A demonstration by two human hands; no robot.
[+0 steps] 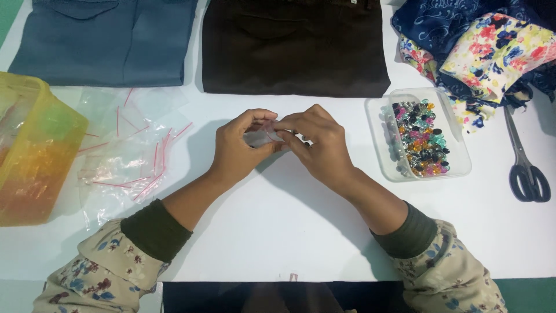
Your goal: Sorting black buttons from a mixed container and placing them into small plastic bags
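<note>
Both hands meet at the middle of the white table (pixel 289 232) around a small clear zip bag (pixel 262 136) with a red seal strip. My left hand (pixel 237 148) pinches the bag's left side. My right hand (pixel 315 142) grips its right end, where a few dark beads show by the fingers. A clear plastic tray (pixel 460 153) filled with multicoloured beads (pixel 421 139) lies just right of my right hand. Left of my left hand, several empty clear zip bags (pixel 130 153) lie in a loose pile.
A yellow translucent container (pixel 32 148) stands at the left edge. Folded blue-grey cloth (pixel 107 40) and dark brown cloth (pixel 295 46) lie at the back. Floral fabrics (pixel 486 49) are heaped back right, with dark-handled scissors (pixel 524 165) beside the tray.
</note>
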